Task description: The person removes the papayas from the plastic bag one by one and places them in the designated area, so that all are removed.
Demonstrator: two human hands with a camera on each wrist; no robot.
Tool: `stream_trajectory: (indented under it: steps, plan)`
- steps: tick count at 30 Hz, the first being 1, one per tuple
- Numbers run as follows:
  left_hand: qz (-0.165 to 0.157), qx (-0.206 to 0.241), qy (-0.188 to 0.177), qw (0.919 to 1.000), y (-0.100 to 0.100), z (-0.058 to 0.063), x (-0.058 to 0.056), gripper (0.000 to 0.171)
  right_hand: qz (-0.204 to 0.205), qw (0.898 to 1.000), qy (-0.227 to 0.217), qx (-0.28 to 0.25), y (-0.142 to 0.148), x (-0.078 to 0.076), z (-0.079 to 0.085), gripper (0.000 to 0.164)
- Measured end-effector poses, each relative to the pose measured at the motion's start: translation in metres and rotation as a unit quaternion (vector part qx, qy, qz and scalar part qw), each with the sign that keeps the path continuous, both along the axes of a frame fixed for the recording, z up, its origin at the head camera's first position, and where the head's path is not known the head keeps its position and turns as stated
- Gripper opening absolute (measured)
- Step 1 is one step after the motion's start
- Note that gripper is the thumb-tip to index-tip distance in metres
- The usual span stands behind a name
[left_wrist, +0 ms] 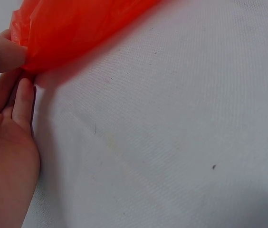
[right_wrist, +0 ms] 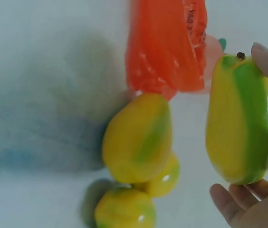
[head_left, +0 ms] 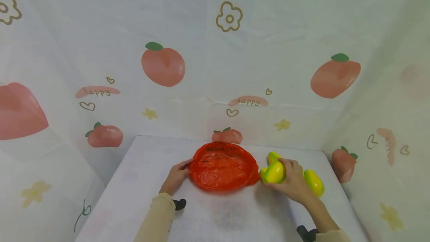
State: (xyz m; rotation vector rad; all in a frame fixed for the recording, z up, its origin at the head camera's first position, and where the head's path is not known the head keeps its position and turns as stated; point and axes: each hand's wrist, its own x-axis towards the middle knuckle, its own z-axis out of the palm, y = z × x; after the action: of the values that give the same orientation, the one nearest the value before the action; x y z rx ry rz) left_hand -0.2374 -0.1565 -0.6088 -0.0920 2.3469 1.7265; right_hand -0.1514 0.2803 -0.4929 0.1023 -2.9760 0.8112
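My left hand (head_left: 177, 177) holds the left edge of a red plastic bag (head_left: 224, 169). In the left wrist view, its thumb lies over the red film and the fingers (left_wrist: 24, 102) sit behind and under it. To the right of the bag, my right hand (head_left: 293, 182) grips a yellow-green mango (right_wrist: 243, 123). Its thumb is by the stem end and the other fingers are at the opposite end. Below it, the right wrist view has another mango (right_wrist: 138, 137) close to the bag, with two more partly overlapping beside it. The bag's inside is hidden.
One mango (head_left: 314, 183) lies right of my right hand on the white table (head_left: 215, 217). A white cloth backdrop (head_left: 268, 62) printed with peaches, flowers and hearts surrounds the table at the back and sides. Dark wrist-camera pieces (head_left: 180, 204) show at both wrists.
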Motion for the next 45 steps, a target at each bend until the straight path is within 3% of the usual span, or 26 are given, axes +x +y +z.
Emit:
stream_trajectory:
  steps: [7, 25, 33, 45]
  plan:
    - [0.003, 0.001, 0.015, 0.9999, -0.003, -0.001, -0.003, 0.053, -0.022, 0.999, -0.033, 0.010, 0.009, 0.008, -0.002, 0.110]
    - [0.007, -0.007, 0.008, 0.9999, -0.004, 0.001, 0.001, 0.053, -0.028, 0.999, -0.021, 0.025, 0.028, 0.024, -0.022, 0.111]
    - [0.001, 0.004, 0.013, 0.9999, 0.000, 0.000, -0.001, 0.052, -0.067, 0.994, -0.079, 0.028, 0.039, 0.032, -0.039, 0.118]
    - [-0.001, 0.006, 0.000, 1.0000, 0.002, 0.003, -0.001, 0.052, -0.088, 0.991, -0.103, 0.013, 0.046, 0.036, -0.056, 0.120]
